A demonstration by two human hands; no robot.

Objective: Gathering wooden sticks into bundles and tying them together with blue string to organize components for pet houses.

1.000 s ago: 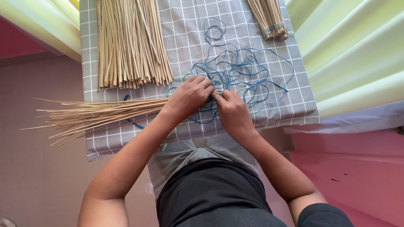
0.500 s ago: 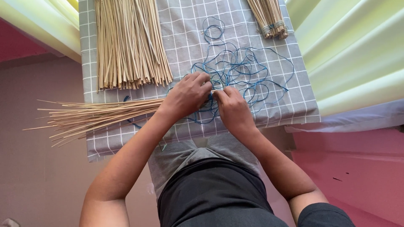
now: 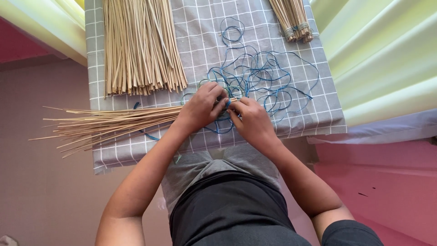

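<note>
The left hand (image 3: 200, 107) is closed around the butt end of a bundle of thin straw stalks (image 3: 109, 123) lying across the grey checked cloth (image 3: 318, 114). The right hand (image 3: 252, 120) pinches blue string (image 3: 268, 77) at that end. 2 other straw bundles (image 3: 136, 45) (image 3: 291, 18) lie beyond.

Soft, even daylight is falling across the grey checked cloth (image 3: 200, 41), casting only faint shadows beneath the fingers (image 3: 217, 96). Nothing is glaring. Focus is staying sharp around the fingertips, while edges are bending slightly outward.
</note>
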